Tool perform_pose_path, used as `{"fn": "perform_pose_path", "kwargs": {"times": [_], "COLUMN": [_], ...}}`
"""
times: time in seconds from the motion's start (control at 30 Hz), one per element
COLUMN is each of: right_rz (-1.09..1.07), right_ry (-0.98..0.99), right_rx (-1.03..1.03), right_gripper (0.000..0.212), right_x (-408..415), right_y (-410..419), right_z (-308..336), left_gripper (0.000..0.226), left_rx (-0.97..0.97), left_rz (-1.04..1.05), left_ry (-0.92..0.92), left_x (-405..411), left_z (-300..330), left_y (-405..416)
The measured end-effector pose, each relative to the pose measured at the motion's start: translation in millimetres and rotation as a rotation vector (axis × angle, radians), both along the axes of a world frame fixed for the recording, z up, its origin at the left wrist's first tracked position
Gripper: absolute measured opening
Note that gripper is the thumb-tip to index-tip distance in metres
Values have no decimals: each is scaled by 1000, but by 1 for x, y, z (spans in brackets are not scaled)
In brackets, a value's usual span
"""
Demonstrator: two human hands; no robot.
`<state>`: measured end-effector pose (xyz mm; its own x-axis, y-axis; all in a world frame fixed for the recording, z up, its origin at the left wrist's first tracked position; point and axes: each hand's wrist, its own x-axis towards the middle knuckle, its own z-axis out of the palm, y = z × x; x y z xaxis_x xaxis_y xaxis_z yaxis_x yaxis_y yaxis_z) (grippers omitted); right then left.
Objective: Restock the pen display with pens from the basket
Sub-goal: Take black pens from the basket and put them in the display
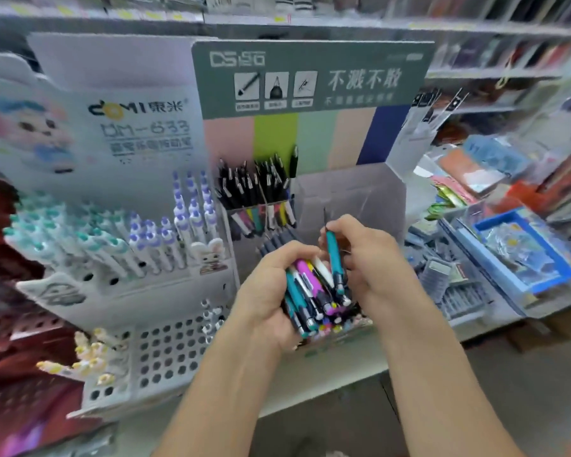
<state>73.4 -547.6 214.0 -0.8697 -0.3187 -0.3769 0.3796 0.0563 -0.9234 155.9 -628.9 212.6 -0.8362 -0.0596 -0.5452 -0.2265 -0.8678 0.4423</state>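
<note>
My left hand (271, 285) clutches a mixed bundle of coloured plastic pens (310, 295) while my right hand (366, 255) pinches one teal pen (334, 258) free, apparently bound for the clear acrylic display compartment (346, 199) just behind.

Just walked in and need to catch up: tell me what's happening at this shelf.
A person is restocking a pen display. The left hand grips a mixed bundle of pens, and the right hand pinches a single teal pen just above it. The display's left compartments already hold pens; the clear section behind the hands looks largely unfilled.
</note>
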Motion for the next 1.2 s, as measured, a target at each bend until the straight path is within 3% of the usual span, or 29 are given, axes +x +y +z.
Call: {"fn": "perform_pose_path", "kwargs": {"times": [0.07,0.2,0.33,0.53,0.6,0.8,1.1,1.2], "right_rz": [-76,-188,-162,80,141,203,176,143], "right_ry": [0,167,455,881,903,986,948,920], "right_rx": [-111,-349,-232,107,138,288,411,418], "right_gripper": [10,19,12,3,3,3,13,19], "right_x": [-17,-59,-101,-146,-156,-167,-166,-164], "right_y": [0,-1,-15,-34,-39,-40,-39,-34], "right_z": [2,3,1,-10,-15,-23,-31,-25], "left_gripper": [5,18,23,38,40,15,16,32], "left_rx": [20,77,92,77,79,-30,-47,-22], "left_rz": [91,179,270,367,368,242,200,247], "left_ry": [-17,4,10,19,28,31,64,67], "left_x": [-7,-24,-47,-75,-80,-82,-97,-103], "left_z": [-1,-5,2,10,10,16,26,25], "left_y": [-4,-11,-11,-5,-5,-5,-11,-13]}}
